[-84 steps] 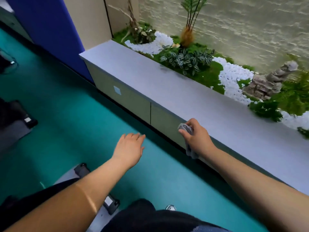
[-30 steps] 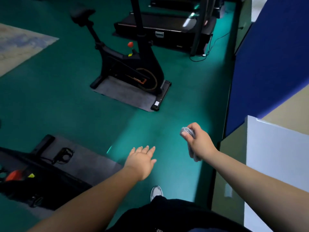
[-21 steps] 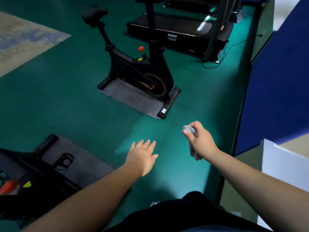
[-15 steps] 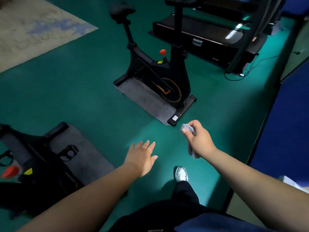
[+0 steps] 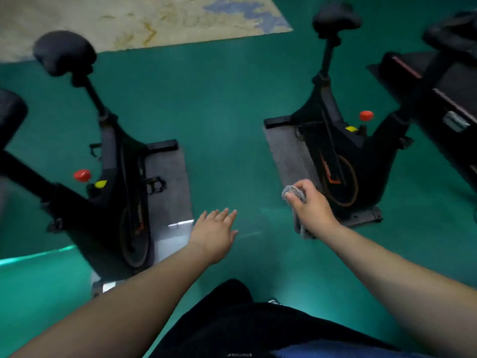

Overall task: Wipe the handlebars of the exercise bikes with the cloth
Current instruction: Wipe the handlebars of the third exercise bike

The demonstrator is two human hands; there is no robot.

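Observation:
Two black exercise bikes stand on the green floor. The left bike (image 5: 113, 177) and the right bike (image 5: 333, 140) each sit on a grey mat, saddles toward the far side. Part of a black handlebar (image 5: 10, 112) shows at the left edge. The right bike's handlebar (image 5: 449, 40) is only partly in view at the top right. My right hand (image 5: 309, 210) grips a bunched grey cloth (image 5: 293, 193) in the air in front of the right bike. My left hand (image 5: 214, 231) hovers flat, fingers straight, holding nothing, over the floor between the bikes.
A black treadmill (image 5: 438, 81) lies at the far right. A pale patterned rug (image 5: 129, 19) covers the floor beyond the bikes. A strip of green floor (image 5: 224, 112) runs between the two bikes. My dark trousers fill the bottom middle.
My view has swung left from the planter ledge across the room, so both bikes now stand in front of me. My hands kept their pose; the right hand still grips the cloth.

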